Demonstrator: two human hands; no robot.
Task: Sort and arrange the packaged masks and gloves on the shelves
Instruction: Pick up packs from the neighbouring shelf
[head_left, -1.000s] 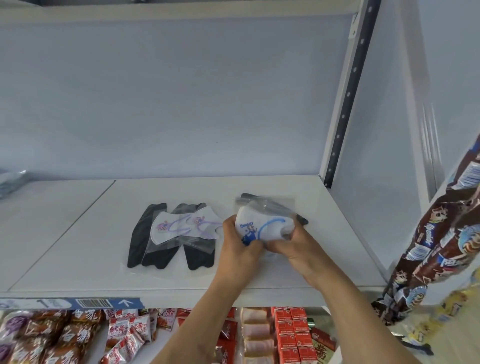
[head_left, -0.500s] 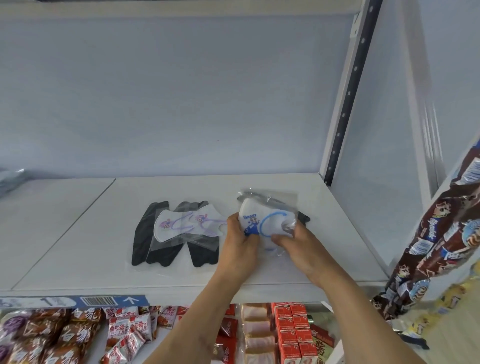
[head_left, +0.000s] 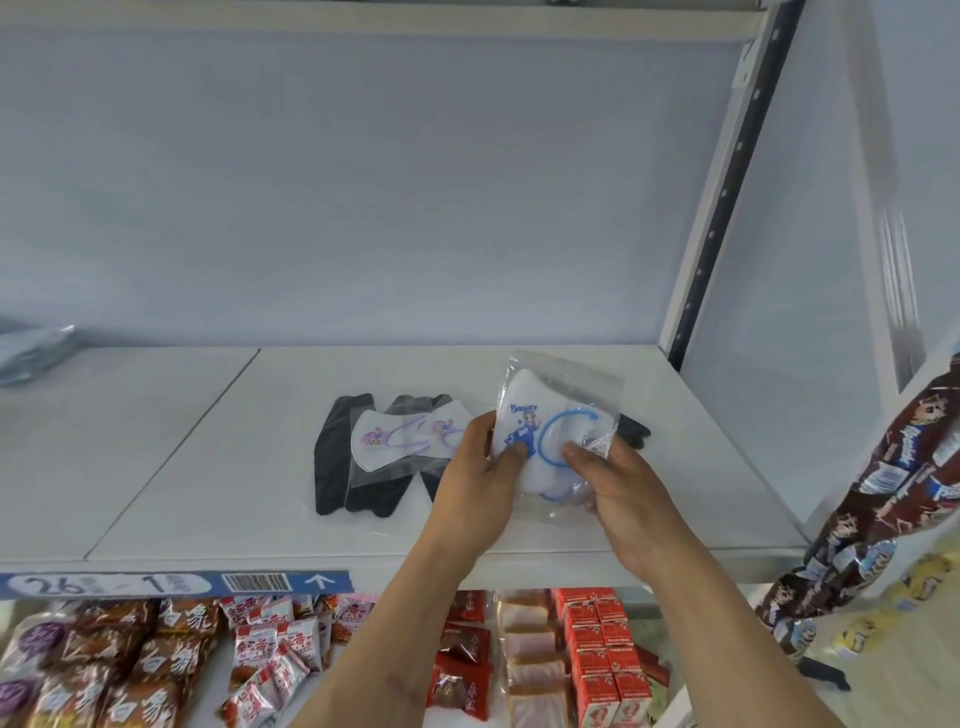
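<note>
Illumination is even, diffuse and cool, giving the shelf (head_left: 519, 535) and back panel (head_left: 363, 182) a bluish-white cast. Shadows are faint. Clear packaging shows mild glare. Wide-angle distortion bends the upright post (head_left: 727, 197) and frame edges. The right and far-left margins are blurred; the centre is moderately sharp.

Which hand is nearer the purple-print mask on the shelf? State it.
Left. The left hand sits right beside the purple-print mask, nearly touching its bag; the right hand is farther right.
</note>
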